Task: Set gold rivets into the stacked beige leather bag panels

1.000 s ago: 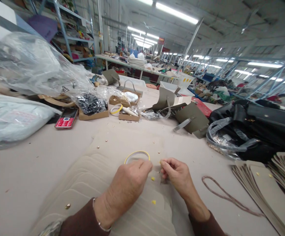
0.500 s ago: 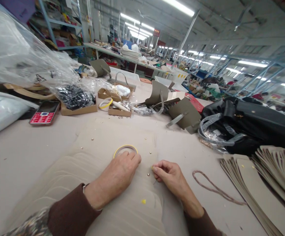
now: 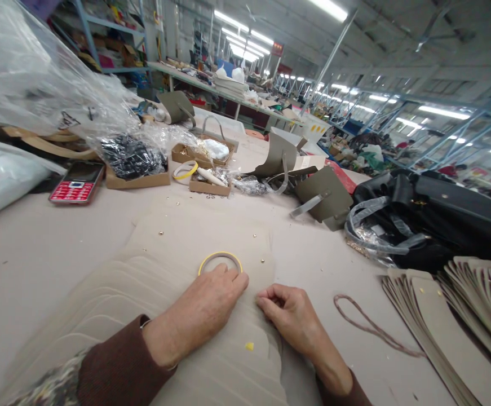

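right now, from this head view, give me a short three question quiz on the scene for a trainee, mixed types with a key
1. Multiple choice: which side's hand is nearest the yellow-edged ring?
a) right
b) left
c) both equally near

2. True or false: the brown cord loop lies on the table to the left of both hands.

3. Fill in the blank: the keypad of the phone is ____ in colour.

Key:
1. b: the fingers of the left hand overlap the ring, while the right hand is apart from it.
2. False: the brown cord loop lies to the right of the right hand.
3. Red.
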A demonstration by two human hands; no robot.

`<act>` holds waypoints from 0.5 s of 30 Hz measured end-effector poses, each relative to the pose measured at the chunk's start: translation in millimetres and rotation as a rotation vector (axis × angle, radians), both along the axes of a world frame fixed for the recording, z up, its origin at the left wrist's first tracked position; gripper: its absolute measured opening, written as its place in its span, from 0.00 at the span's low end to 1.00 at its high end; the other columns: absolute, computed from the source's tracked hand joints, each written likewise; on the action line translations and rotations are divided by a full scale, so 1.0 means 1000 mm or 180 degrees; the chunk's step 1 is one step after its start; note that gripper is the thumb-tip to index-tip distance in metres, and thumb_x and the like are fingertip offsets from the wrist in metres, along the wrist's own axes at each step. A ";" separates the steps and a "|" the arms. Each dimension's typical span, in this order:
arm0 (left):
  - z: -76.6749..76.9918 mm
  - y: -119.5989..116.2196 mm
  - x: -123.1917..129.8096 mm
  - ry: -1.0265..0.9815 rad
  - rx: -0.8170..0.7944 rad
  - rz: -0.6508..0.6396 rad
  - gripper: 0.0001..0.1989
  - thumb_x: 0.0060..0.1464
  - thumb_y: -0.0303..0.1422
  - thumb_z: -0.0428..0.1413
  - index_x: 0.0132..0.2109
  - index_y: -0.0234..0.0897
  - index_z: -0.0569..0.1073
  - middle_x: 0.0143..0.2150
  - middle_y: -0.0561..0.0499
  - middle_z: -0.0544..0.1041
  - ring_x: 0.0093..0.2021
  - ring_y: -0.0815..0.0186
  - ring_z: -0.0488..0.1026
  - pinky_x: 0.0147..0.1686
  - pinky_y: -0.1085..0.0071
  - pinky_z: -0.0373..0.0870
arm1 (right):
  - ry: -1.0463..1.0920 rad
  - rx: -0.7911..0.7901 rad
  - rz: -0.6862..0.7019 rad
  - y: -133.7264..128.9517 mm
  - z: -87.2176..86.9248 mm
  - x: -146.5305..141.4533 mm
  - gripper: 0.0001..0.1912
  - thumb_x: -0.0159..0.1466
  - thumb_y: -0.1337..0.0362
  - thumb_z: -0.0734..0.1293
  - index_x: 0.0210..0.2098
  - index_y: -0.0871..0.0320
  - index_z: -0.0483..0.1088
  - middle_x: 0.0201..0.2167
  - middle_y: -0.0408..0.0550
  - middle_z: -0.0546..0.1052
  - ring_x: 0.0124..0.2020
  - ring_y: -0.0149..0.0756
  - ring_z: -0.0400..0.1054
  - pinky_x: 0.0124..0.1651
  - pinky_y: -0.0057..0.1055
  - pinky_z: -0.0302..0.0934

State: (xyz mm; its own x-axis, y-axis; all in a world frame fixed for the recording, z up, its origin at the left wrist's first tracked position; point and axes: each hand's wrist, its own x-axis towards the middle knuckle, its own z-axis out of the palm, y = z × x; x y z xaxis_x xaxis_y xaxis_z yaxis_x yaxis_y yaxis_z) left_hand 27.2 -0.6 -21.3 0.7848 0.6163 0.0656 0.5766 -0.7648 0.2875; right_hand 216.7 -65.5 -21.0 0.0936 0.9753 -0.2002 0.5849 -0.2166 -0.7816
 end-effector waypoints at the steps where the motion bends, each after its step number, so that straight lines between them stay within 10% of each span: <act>1: 0.000 0.000 0.000 -0.0004 0.0001 0.0006 0.09 0.58 0.21 0.45 0.38 0.39 0.65 0.36 0.50 0.71 0.36 0.58 0.65 0.32 0.64 0.62 | -0.0136 0.0061 0.0029 0.001 0.001 -0.002 0.09 0.59 0.65 0.64 0.26 0.60 0.75 0.21 0.43 0.75 0.23 0.29 0.65 0.27 0.24 0.55; 10: 0.000 0.001 -0.001 0.0023 0.0027 0.0011 0.09 0.59 0.22 0.45 0.39 0.39 0.66 0.36 0.50 0.71 0.36 0.58 0.65 0.31 0.64 0.62 | -0.0668 0.0163 -0.0009 0.001 0.000 0.000 0.11 0.59 0.64 0.66 0.43 0.56 0.71 0.16 0.36 0.70 0.19 0.31 0.63 0.26 0.26 0.54; 15: -0.001 0.000 -0.002 -0.0048 0.0086 0.0019 0.08 0.59 0.22 0.46 0.39 0.39 0.65 0.36 0.50 0.71 0.36 0.58 0.65 0.31 0.65 0.61 | -0.0487 0.0260 0.0020 -0.007 0.000 0.008 0.07 0.61 0.63 0.65 0.28 0.57 0.73 0.22 0.42 0.75 0.24 0.32 0.67 0.29 0.26 0.57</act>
